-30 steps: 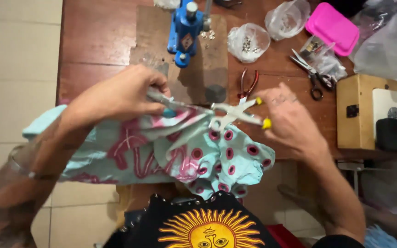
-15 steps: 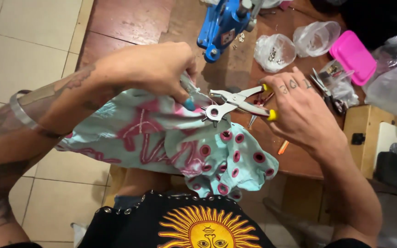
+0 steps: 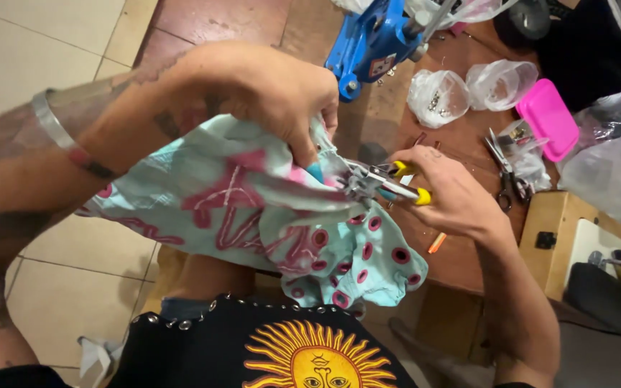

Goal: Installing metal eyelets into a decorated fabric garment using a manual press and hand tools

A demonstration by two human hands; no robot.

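- Since the earlier frame the left hand (image 3: 267,93) has bunched more of the turquoise-and-pink fabric (image 3: 253,215) up toward the pliers (image 3: 379,183), and the plier handles have gone from spread to squeezed together.
- Left hand is gripping the fabric, fingers curled shut around a gathered fold right at the plier head.
- Right hand (image 3: 454,197) is wrapping closed round the yellow-tipped handles, squeezing them.
- Plier head is biting the fabric edge, just above the wooden table (image 3: 253,21).
- Fabric is draping down over the person's lap, with the dotted part hanging lowest.
- Blue press tool (image 3: 368,43), two clear bags (image 3: 436,97), pink box (image 3: 548,118) and scissors (image 3: 504,172) are sitting on the table beyond.
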